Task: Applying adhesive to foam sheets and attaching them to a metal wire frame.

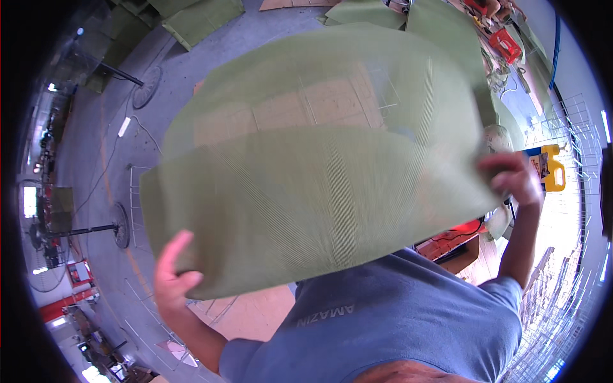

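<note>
Green, finely ribbed sheet (pixel 338 185) is spanning the space in front of you, its near edge passing just before your blue shirt (pixel 408 306). Your hands are standing well apart: your left hand (pixel 172 281) is sitting at the sheet's near left corner, thumb and finger spread, while your right hand (pixel 516 179) is blurring at its right end. There is no telling whether either hand is pinching the edge. Beyond the sheet's middle, a pale, see-through outline is showing, and whether it is a second layer or only motion blur is not clear. Tan board (pixel 265 313) is lying under the sheet's near left edge, a yellow jug (pixel 550 156) is standing past its right end, and more green pieces (pixel 201 22) are lying beyond its far left. As a judgement, lifting and opening out the sheet is looking done; bringing it to rest and letting go are seemingly remaining.
</note>
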{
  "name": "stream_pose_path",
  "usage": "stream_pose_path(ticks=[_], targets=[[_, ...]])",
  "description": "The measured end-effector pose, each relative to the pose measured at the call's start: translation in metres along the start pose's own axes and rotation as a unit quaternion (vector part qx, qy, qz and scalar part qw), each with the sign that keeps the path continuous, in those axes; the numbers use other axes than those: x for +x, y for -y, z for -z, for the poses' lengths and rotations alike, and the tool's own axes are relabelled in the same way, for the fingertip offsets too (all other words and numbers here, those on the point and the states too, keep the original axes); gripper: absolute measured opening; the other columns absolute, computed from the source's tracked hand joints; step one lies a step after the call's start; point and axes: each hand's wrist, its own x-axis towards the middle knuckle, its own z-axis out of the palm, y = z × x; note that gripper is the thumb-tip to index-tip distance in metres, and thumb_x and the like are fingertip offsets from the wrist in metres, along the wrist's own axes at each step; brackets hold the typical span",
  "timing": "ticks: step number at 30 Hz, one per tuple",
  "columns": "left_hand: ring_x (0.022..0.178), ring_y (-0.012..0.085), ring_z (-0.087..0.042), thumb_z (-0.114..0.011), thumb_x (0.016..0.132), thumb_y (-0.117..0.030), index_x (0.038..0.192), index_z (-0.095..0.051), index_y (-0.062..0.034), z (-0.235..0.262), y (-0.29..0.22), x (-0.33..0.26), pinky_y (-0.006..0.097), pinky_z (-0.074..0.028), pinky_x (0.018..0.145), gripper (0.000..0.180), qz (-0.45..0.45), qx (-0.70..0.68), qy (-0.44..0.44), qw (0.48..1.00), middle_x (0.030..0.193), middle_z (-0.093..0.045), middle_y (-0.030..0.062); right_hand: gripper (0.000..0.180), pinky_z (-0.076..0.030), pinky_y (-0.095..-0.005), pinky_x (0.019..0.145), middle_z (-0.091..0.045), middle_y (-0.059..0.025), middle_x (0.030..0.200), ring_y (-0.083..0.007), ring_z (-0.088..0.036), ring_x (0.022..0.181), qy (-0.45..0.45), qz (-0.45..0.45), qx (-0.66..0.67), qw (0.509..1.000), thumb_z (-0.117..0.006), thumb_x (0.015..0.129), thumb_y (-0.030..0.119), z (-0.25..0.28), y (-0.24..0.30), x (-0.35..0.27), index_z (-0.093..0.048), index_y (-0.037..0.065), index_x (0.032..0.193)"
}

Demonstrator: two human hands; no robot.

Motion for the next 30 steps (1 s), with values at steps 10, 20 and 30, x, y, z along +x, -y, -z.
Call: stream_pose_path(ticks=[10,20,30], targets=[[0.144,0.0399,-0.04,-0.088,0.069,-0.019,0.148,-0.05,-0.0039,-0.12,0.036,0.0,0.043,-0.037,0.118,0.089,-0.077,0.454,0.182,0.869,0.159,-0.037,0.024,0.071,-0.022,-0.0498,0.125,-0.014,-0.0181,0.169,-0.034,-0.019,0.156,0.146,0.167,-0.395,0.891,-0.083,0.075,0.037,-0.138,-0.051,0.008,-0.062,0.009,0.137],[0.084,0.0425,-0.068,-0.065,0.085,-0.017,0.091,-0.071,0.0031,-0.066,0.021,0.188,0.052,-0.053,0.074,0.022,0.045,0.494,0.452,0.741,0.089,-0.068,0.0287,0.029,-0.056,-0.0447,0.08,-0.074,-0.0184,0.097,-0.0289,-0.072,0.087,0.349,0.087,-0.444,0.821,-0.061,0.093,0.018,-0.1,-0.002,0.184,-0.073,0.008,0.117],[0.121,0.0325,-0.062,-0.058,0.083,-0.002,0.116,-0.069,-0.0055,-0.074,0.134,0.406,0.045,-0.047,0.103,0.035,-0.231,0.575,-0.065,0.782,0.122,-0.069,0.0152,0.037,-0.04,-0.0455,0.112,-0.065,-0.0089,0.132,-0.0281,-0.057,0.128,-0.095,0.272,-0.407,0.867,-0.049,0.101,0.024,-0.176,0.029,0.417,-0.061,0.013,0.134]])
